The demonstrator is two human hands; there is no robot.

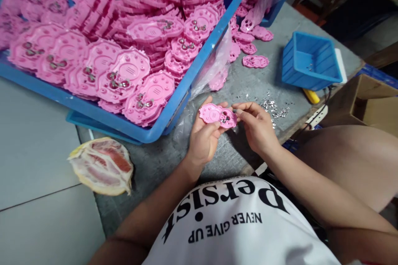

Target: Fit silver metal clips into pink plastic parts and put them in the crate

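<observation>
My left hand [203,138] is closed around the left end and lower edge of a pink plastic plate [214,114], with the thumb on its face. The plate has a scalloped rim, a ringed oval with short slits, and small dark or metal parts near its right end. At that right end is my right hand [256,126], with thumb and forefinger pinched together. Whatever sits in the pinch is too small to make out. Just right of the hands lie scattered small shiny metal pieces [275,107] on the grey table [230,157].
A large blue crate [161,130] full of stacked pink plates [124,76] stands at upper left. Loose pink pieces [255,61] lie beyond my hands. A small blue bin [311,76] is at the right, near a cardboard box [373,99]. Half a peeled pomelo [104,167] lies at left.
</observation>
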